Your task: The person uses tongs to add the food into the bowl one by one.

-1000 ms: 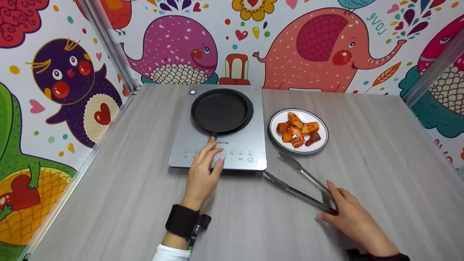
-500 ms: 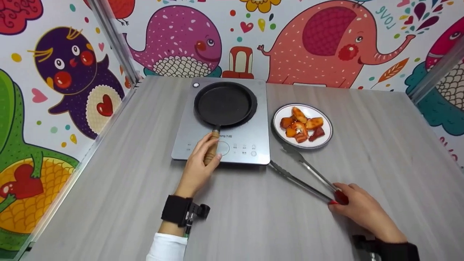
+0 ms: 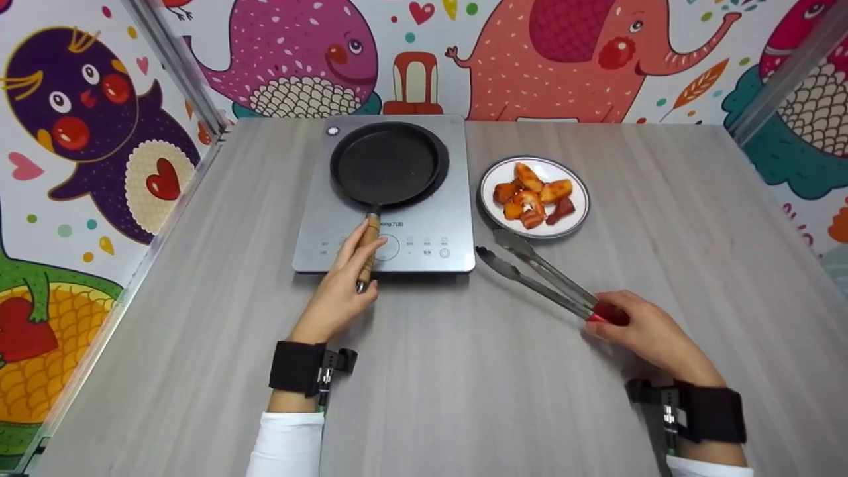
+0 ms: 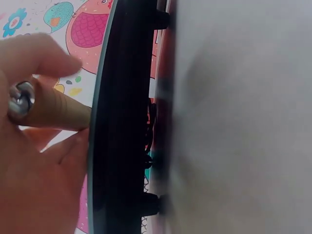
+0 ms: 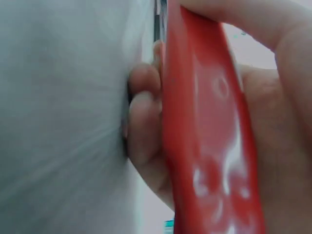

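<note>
A black frying pan (image 3: 386, 163) with a wooden handle rests on the silver induction cooker (image 3: 424, 228). My left hand (image 3: 336, 289) holds that handle; in the left wrist view the handle's metal end (image 4: 21, 100) shows between the thumb and fingers. Metal tongs (image 3: 550, 278) with red grips are held low over the table in my right hand (image 3: 652, 329). Their two arms stand slightly apart, tips pointing to the gap between cooker and plate. Up close in the right wrist view, the fingers (image 5: 145, 122) wrap around the red grip (image 5: 209, 131).
To the right of the cooker stands a white plate (image 3: 575, 213) with a dark rim, bearing several pieces of orange and reddish food (image 3: 530, 195). A grey wood-grain table (image 3: 430, 371) lies under everything. Cartoon-printed walls (image 3: 550, 79) bound it at the back and sides.
My left hand has settled from above the pan's handle into a grip on it. My right hand has squeezed the tongs, bringing their arms closer together. The head view has shifted.
</note>
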Available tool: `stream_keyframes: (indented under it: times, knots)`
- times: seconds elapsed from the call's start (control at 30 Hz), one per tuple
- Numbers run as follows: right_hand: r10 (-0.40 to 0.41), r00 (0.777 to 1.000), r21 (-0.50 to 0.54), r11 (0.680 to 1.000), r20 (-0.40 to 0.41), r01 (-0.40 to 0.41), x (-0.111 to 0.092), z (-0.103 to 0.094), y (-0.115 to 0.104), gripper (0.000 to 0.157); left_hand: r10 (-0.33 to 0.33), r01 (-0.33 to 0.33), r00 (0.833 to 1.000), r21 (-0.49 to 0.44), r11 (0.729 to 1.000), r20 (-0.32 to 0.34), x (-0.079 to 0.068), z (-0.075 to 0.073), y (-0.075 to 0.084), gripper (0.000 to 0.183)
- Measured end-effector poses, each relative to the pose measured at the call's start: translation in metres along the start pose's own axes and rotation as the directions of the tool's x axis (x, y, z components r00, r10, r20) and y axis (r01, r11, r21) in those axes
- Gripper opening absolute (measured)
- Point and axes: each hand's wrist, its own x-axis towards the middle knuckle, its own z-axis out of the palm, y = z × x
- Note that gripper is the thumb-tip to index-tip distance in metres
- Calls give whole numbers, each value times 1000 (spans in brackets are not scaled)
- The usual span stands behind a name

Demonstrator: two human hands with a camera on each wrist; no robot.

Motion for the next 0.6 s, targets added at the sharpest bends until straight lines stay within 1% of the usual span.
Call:
stream_keyframes:
  times: [0.07, 0.2, 0.3, 0.4, 0.53, 0.6]
  knots:
    - [2, 1000, 80, 997, 19, -3, 1, -2, 3, 53, -3, 3, 1000, 1, 1000, 1, 1, -1, 0, 74]
    - [39, 996, 220, 974, 82, -56, 2, -3, 9, 53, -14, 15, 1000, -17, 1000, 27, -1, -1, 0, 77]
    - [45, 992, 282, 956, 117, -77, 3, -3, 12, 51, -21, 21, 999, -30, 999, 26, 0, -2, 0, 79]
    - [52, 989, 289, 953, 139, -91, 2, -7, 14, 46, -26, 26, 1000, -35, 999, 11, 0, -3, 0, 80]
    - [55, 983, 245, 965, 173, -97, -2, -11, 17, 55, -27, 28, 1000, -33, 999, 14, 0, -3, 0, 78]
    - [61, 979, 234, 966, 195, -106, -6, -13, 19, 58, -30, 31, 999, -27, 999, 23, -1, -2, 0, 76]
